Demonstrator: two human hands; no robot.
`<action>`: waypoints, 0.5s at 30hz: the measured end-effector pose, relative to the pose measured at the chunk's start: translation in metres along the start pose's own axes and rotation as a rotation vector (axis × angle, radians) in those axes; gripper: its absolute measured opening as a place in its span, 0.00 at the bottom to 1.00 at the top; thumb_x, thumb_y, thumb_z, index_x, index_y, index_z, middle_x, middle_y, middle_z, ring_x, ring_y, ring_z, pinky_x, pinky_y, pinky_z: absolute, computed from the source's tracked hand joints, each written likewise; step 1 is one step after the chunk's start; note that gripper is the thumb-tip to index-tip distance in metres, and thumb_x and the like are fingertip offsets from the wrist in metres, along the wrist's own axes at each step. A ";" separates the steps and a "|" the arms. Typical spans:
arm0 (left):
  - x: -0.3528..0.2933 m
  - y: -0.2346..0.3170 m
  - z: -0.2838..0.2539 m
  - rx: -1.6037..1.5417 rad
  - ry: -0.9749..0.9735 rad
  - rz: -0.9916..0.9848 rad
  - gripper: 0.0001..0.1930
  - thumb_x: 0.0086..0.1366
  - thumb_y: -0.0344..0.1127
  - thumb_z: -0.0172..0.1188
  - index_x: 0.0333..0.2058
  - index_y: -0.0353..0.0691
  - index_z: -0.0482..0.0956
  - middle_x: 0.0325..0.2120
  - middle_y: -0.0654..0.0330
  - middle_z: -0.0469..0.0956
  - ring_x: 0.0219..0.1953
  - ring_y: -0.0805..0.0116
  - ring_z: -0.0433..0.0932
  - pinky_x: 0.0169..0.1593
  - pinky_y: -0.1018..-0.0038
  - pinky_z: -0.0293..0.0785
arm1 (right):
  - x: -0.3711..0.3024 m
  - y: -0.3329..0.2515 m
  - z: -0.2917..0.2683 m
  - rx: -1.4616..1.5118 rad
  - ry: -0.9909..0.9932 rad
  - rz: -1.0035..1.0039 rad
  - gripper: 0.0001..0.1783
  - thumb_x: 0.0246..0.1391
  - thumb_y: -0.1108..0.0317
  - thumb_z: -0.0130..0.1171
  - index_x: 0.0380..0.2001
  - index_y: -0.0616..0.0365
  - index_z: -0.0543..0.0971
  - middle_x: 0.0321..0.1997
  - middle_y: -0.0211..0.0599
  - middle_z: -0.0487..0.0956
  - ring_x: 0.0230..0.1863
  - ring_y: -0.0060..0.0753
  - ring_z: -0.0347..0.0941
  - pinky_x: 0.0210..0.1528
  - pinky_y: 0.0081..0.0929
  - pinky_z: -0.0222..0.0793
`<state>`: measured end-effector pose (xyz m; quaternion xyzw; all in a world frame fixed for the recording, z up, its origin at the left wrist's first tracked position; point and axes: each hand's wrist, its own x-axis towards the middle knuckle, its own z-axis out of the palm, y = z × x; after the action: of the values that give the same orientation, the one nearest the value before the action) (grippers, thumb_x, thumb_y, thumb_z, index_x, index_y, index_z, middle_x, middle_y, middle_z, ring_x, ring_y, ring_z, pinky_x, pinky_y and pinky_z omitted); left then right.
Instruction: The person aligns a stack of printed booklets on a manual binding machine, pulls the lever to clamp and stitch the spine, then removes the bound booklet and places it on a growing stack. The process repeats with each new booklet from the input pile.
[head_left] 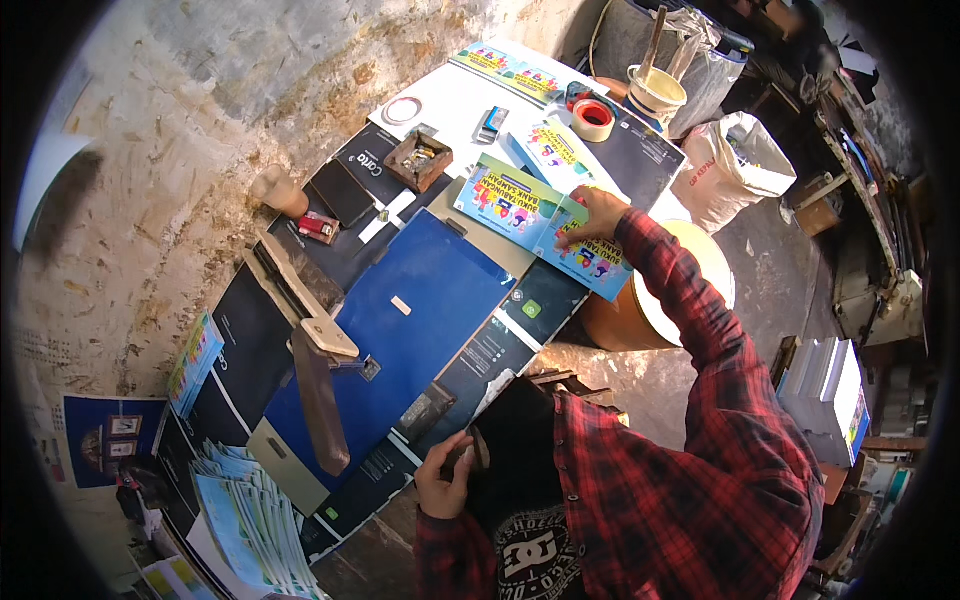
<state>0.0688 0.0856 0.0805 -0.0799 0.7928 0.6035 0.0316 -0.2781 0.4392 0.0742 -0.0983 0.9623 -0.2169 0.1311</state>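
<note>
My right hand reaches to the far side of the worktable, its fingers closed on a colourful booklet with a blue and green cover. A matching booklet lies just left of it, and a further pile of booklets sits behind. Close to my body, my left hand is curled around a brown rounded piece, whose kind I cannot make out. Between my hands and the wall lies a flat blue board, with a long brown blade-shaped piece across its left part.
A wooden tray, phone, cup and tape roll stand along the table's far side. Fanned booklets fill the near left. To the right are a round drum, a white sack and a book stack.
</note>
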 end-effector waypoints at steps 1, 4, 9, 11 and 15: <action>-0.004 -0.002 -0.001 -0.014 0.006 -0.035 0.15 0.66 0.29 0.59 0.50 0.32 0.78 0.41 0.54 0.83 0.45 0.69 0.80 0.52 0.74 0.73 | 0.009 0.001 -0.003 0.020 -0.049 0.025 0.59 0.21 0.33 0.77 0.51 0.68 0.74 0.49 0.55 0.78 0.53 0.49 0.75 0.57 0.35 0.71; -0.009 -0.010 -0.008 0.000 0.004 -0.067 0.15 0.66 0.29 0.59 0.51 0.31 0.78 0.42 0.54 0.83 0.47 0.69 0.80 0.53 0.73 0.72 | 0.019 -0.005 0.002 -0.065 -0.072 0.046 0.62 0.17 0.31 0.77 0.50 0.71 0.74 0.49 0.56 0.78 0.53 0.49 0.75 0.58 0.34 0.71; -0.019 -0.020 -0.014 -0.038 0.072 -0.128 0.15 0.65 0.28 0.60 0.50 0.32 0.78 0.42 0.54 0.83 0.46 0.68 0.80 0.53 0.73 0.72 | 0.013 -0.037 0.014 -0.243 -0.085 0.147 0.64 0.16 0.30 0.77 0.50 0.73 0.73 0.57 0.60 0.71 0.63 0.57 0.65 0.64 0.46 0.63; -0.019 -0.024 -0.015 -0.043 0.081 -0.108 0.15 0.66 0.28 0.60 0.51 0.32 0.78 0.42 0.54 0.83 0.46 0.68 0.80 0.53 0.73 0.72 | 0.012 -0.041 0.018 -0.198 -0.084 0.168 0.64 0.15 0.31 0.78 0.51 0.71 0.72 0.60 0.61 0.68 0.66 0.59 0.60 0.66 0.52 0.58; -0.008 -0.006 -0.016 -0.011 0.035 -0.043 0.15 0.67 0.27 0.58 0.51 0.31 0.77 0.42 0.53 0.82 0.47 0.67 0.79 0.54 0.72 0.71 | 0.002 -0.045 0.035 -0.130 0.007 0.171 0.57 0.16 0.34 0.79 0.48 0.65 0.74 0.54 0.53 0.72 0.62 0.55 0.64 0.61 0.52 0.61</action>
<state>0.0780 0.0690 0.0800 -0.1079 0.7878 0.6056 0.0303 -0.2636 0.3850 0.0636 -0.0234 0.9797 -0.1425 0.1390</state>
